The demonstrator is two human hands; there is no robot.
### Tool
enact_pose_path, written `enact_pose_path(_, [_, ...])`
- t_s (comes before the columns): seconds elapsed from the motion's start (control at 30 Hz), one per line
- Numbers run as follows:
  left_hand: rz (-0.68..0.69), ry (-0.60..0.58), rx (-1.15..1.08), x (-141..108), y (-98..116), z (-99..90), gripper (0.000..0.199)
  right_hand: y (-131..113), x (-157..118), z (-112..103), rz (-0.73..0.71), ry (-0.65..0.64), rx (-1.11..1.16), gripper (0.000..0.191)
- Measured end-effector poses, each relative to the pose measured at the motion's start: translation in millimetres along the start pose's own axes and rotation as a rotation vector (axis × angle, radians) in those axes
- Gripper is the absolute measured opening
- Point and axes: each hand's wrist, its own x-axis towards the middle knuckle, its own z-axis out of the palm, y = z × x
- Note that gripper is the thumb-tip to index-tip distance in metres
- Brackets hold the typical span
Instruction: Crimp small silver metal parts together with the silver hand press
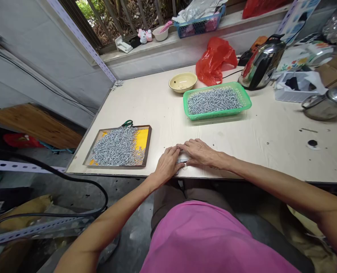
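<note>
Near the table's front edge my left hand (pixel 167 163) and my right hand (pixel 200 152) meet, fingertips almost touching. Both have bent fingers, with thumbs turned inward. A small pale and dark piece (pixel 182 161) shows between them, mostly covered by the fingers; its kind cannot be made out. To the left of my left hand lies a shallow tray (pixel 147 146) with a yellow bottom, heaped with small shiny metal pins or screws (pixel 115 146). Beyond my hands stands a green plastic basket (pixel 218 114) holding many similar metal pieces (pixel 213 100).
Green-handled scissors (pixel 127 123) lie behind the tray. Farther back are a cream bowl (pixel 182 81), a red plastic bag (pixel 216 60) and a steel kettle (pixel 262 62). On the right stand a white basket (pixel 295 89) and a metal pot (pixel 329 104).
</note>
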Motion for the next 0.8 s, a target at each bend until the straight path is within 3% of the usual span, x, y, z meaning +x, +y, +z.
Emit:
enact_pose_path(0.13, [0.073,-0.088,0.046,18.8,-5.8,-0.1,0.060,5.3,-8.1,-1.8,0.074,-0.026,-0.016,0.080])
enact_pose_path(0.27, [0.090,-0.126,0.097,28.5,-6.3,-5.4,0.067,6.3,-13.8,-11.4,0.126,-0.080,-0.020,0.057])
enact_pose_path(0.47, [0.144,-0.156,0.106,38.1,-7.2,-6.1,0.046,4.2,-9.7,-17.1,0.152,-0.079,0.011,0.029])
enact_pose_path(0.6, [0.091,-0.139,0.131,36.5,-5.1,-1.0,0.032,7.0,-2.9,-13.0,0.130,-0.097,0.020,0.015])
enact_pose_path(0.8, [0.020,-0.132,0.142,36.3,0.0,0.7,0.020,6.1,3.0,-3.9,0.146,-0.113,0.030,0.011])
